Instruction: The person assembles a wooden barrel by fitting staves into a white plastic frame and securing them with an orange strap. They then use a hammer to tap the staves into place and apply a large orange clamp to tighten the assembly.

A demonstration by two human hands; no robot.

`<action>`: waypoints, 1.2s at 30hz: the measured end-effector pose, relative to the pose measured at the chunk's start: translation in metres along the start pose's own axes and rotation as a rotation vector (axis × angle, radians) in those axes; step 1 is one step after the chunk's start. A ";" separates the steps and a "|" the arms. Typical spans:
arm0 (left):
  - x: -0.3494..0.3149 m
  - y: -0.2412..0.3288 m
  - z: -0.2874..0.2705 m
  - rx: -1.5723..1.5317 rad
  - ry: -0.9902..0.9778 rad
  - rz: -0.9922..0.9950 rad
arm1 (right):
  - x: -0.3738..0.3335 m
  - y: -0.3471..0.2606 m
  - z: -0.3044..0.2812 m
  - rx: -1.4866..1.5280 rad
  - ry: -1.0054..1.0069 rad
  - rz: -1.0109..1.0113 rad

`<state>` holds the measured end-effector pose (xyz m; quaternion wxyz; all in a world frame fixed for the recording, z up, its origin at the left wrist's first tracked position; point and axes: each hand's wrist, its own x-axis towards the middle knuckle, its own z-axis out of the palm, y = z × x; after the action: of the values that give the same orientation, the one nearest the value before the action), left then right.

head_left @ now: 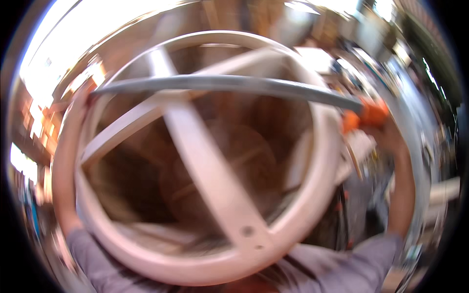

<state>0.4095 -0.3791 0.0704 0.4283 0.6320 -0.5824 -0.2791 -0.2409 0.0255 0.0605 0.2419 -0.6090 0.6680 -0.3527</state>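
Observation:
A large round wooden frame fills the middle of the head view, right in front of my body. Pale wooden bars cross inside its ring. Over its far part stretches a long grey bar clamp with orange fittings at its right end. My right hand is closed around that orange end. At the clamp's other end is my left hand, beside the ring's left rim; motion smears its fingers, so its grip is unclear. Whether the clamp touches the wood cannot be made out.
A cluttered bench or floor area with blurred tools and wood pieces lies to the right. A pale flat board shows beyond the ring. Bright light comes in at the far left, where more wood-coloured items stand.

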 end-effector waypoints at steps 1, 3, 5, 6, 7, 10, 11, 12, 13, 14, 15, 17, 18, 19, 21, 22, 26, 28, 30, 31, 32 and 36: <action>0.025 -0.032 -0.054 -0.134 -0.081 0.024 | 0.012 -0.011 0.005 0.001 -0.030 -0.024; 0.081 -0.068 -0.105 -0.294 -0.192 0.024 | 0.031 -0.011 0.007 -0.163 -0.025 -0.215; 0.105 -0.079 -0.129 -0.369 -0.209 -0.033 | 0.033 -0.007 -0.001 -0.266 -0.042 -0.310; 0.113 -0.079 -0.116 -0.376 -0.199 -0.059 | 0.032 -0.010 0.000 -0.209 -0.030 -0.273; 0.117 -0.069 -0.103 -0.383 -0.188 -0.078 | 0.024 -0.009 -0.005 -0.271 -0.023 -0.212; 0.118 -0.055 -0.107 -0.388 -0.146 -0.102 | 0.017 -0.017 -0.004 -0.239 -0.046 -0.090; 0.115 -0.055 -0.110 -0.387 -0.139 -0.113 | 0.015 -0.018 -0.003 -0.253 -0.044 -0.119; 0.115 -0.052 -0.111 -0.388 -0.131 -0.115 | 0.012 -0.019 -0.002 -0.267 -0.043 -0.149; 0.113 -0.053 -0.113 -0.391 -0.117 -0.123 | 0.009 -0.020 0.000 -0.279 -0.046 -0.181; 0.110 -0.055 -0.114 -0.392 -0.112 -0.133 | 0.007 -0.019 0.001 -0.266 -0.033 -0.197; 0.110 -0.055 -0.114 -0.395 -0.109 -0.138 | 0.006 -0.019 0.001 -0.252 -0.020 -0.213; 0.103 -0.053 -0.117 -0.396 -0.096 -0.143 | 0.005 -0.018 0.004 -0.253 -0.004 -0.238; 0.102 -0.050 -0.118 -0.395 -0.093 -0.144 | 0.004 -0.019 0.007 -0.250 -0.007 -0.231; 0.102 -0.048 -0.118 -0.394 -0.089 -0.145 | 0.003 -0.022 0.006 -0.253 -0.007 -0.227; 0.095 -0.048 -0.124 -0.389 -0.073 -0.152 | 0.004 -0.022 0.007 -0.229 -0.019 -0.224; 0.091 -0.046 -0.125 -0.387 -0.070 -0.151 | 0.004 -0.022 0.007 -0.205 -0.022 -0.226; 0.076 -0.029 -0.126 -0.375 -0.053 -0.130 | 0.006 -0.029 0.003 -0.334 -0.059 -0.101; 0.061 -0.018 -0.123 -0.343 -0.040 -0.115 | -0.005 -0.032 0.002 -0.382 0.001 -0.049; 0.027 0.009 -0.115 -0.300 -0.013 -0.077 | -0.011 -0.024 -0.003 -0.472 0.124 -0.227; 0.001 0.028 -0.111 -0.269 0.006 -0.043 | -0.022 -0.007 -0.017 -0.529 0.236 -0.432; -0.030 0.056 -0.106 -0.223 0.023 0.005 | -0.028 0.009 -0.026 -0.523 0.292 -0.515; -0.202 0.162 -0.059 0.044 -0.015 0.412 | -0.038 0.058 -0.035 -0.460 0.290 -0.534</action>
<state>0.3460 -0.1623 0.2090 0.4583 0.5066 -0.7084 -0.1775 -0.2993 0.0700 0.0337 -0.0988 -0.7438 0.5747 -0.3269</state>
